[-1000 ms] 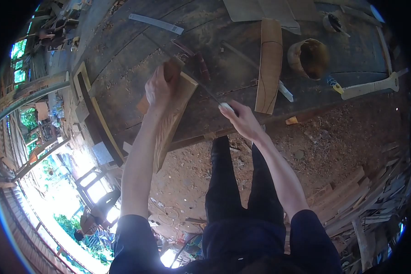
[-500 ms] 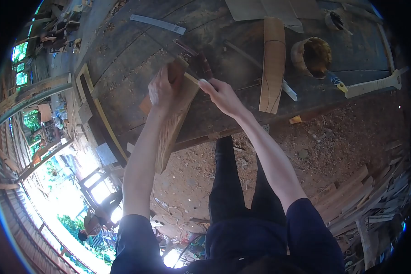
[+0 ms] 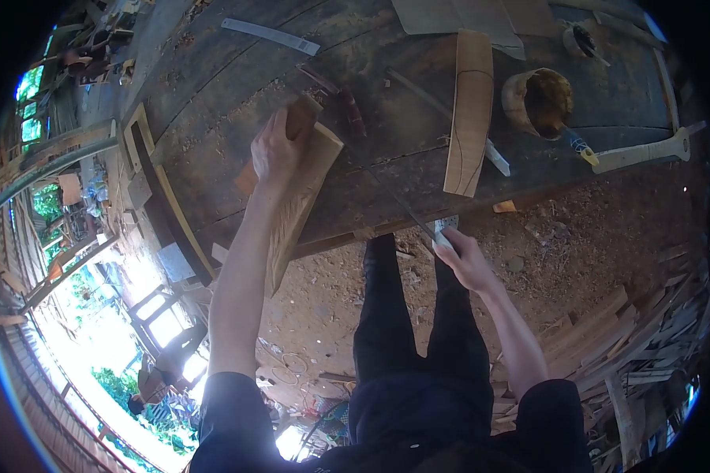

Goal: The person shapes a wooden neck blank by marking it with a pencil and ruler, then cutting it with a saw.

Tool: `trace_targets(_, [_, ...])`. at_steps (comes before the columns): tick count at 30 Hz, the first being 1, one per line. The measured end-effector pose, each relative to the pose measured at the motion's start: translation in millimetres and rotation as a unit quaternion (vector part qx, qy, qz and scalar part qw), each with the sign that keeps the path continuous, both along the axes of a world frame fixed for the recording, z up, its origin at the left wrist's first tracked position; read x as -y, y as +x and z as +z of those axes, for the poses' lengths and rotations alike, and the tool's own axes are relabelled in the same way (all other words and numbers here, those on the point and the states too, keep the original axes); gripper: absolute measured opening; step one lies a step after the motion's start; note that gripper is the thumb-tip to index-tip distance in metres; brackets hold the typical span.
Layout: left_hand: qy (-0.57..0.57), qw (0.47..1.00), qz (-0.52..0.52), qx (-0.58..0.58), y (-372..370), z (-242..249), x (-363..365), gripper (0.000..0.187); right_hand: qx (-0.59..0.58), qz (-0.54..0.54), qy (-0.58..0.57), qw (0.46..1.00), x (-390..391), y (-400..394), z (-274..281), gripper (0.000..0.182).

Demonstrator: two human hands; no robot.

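Observation:
My left hand (image 3: pixel 274 154) is closed on a reddish-brown wooden block (image 3: pixel 301 118), which it holds at the upper end of a long pale wooden board (image 3: pixel 301 209). The board slants over the table's front edge toward me. My right hand (image 3: pixel 464 256) is closed round the handle of a thin, dark, long tool (image 3: pixel 410 211), apart from the board. The tool points up and left over the table edge; its exact kind is hard to tell. A dark red tool (image 3: pixel 353 112) lies on the table right of the block.
On the table (image 3: pixel 237 94) are a metal ruler (image 3: pixel 270 36), a curved wooden piece (image 3: pixel 471 114), a round container (image 3: pixel 521 102) with a brush (image 3: pixel 580 146), and a handsaw (image 3: pixel 647 150). Wood scraps (image 3: pixel 592 347) lie on the ground at right. Another person (image 3: pixel 156 378) is at lower left.
My right hand has moved away from the board, right and toward me, with the thin tool in it. My left hand has stayed nearly in place on the block.

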State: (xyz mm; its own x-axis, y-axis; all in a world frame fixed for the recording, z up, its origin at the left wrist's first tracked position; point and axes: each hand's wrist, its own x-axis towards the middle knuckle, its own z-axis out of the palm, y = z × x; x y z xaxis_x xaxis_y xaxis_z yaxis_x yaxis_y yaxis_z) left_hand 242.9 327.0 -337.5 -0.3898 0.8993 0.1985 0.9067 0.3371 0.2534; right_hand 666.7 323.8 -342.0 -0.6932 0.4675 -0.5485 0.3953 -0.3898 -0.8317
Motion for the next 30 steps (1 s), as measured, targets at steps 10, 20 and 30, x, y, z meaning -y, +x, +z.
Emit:
trace_targets(10, [0.004,0.999,0.020,-0.039,-1,-4,-2,0.040,0.021,-0.019,-0.058,0.998,-34,-6,12,0.052])
trace_targets(20, [-0.041,0.999,0.020,-0.004,9,10,-3,0.037,0.029,-0.021,-0.075,0.997,-11,14,13,0.054])
trace_targets(30, [-0.001,0.999,-0.047,-0.020,-8,-1,3,0.042,-0.043,-0.049,0.037,0.997,-75,-207,-15,0.077])
